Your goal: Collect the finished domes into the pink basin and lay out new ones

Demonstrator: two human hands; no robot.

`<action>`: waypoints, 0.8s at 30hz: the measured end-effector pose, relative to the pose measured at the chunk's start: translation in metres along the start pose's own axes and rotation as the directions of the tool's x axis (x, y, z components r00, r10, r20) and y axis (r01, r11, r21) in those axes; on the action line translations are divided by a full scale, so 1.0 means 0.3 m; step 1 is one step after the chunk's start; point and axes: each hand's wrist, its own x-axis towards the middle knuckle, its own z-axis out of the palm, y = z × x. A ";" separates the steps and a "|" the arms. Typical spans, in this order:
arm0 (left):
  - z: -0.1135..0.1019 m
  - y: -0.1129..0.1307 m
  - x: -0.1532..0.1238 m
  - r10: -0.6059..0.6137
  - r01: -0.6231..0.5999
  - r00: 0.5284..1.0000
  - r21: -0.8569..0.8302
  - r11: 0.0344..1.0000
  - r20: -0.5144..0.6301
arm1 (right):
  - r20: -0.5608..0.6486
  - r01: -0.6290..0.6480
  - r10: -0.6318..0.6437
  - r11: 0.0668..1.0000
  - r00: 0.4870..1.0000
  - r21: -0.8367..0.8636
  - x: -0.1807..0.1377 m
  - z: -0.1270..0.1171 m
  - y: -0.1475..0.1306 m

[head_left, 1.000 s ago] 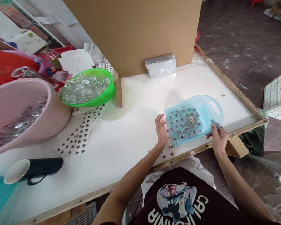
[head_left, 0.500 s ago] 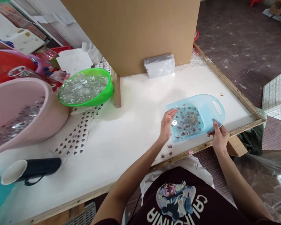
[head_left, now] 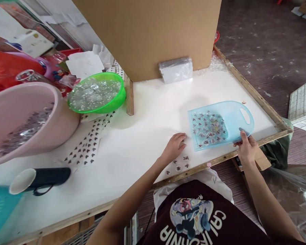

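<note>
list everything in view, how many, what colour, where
table: one, white, centre
scoop: one, blue, right of centre
printed pieces: many, clear, inside scoop
loose pieces: several, clear, near edge
tub: one, pink, left
bowl: one, green, left, holding clear pieces
printed sheets: count unclear, white, by bowl
mug: one, dark, front left
basket: one, teal, left edge
panel: one, cardboard brown, back
bundle: one, whitish, by panel
crate: one, white, right
clutter: many, mixed, back left
shirt: one, dark, bottom
left hand: one, bare, by scoop
right hand: one, bare, gripping scoop
</note>
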 end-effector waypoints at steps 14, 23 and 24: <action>-0.162 0.183 0.155 0.015 0.009 0.998 -0.415 0.910 0.054 | 0.072 -0.024 0.024 1.000 0.997 -0.003 -0.062 0.083 0.002; -0.263 -0.018 -0.080 -0.066 0.062 0.997 0.095 0.994 0.044 | 0.083 -0.043 0.041 0.999 0.996 0.030 -0.037 0.044 0.005; -0.255 -0.045 -0.122 -0.046 0.034 0.995 0.137 0.990 0.084 | 0.090 -0.026 0.025 1.000 0.996 0.013 -0.030 0.033 0.005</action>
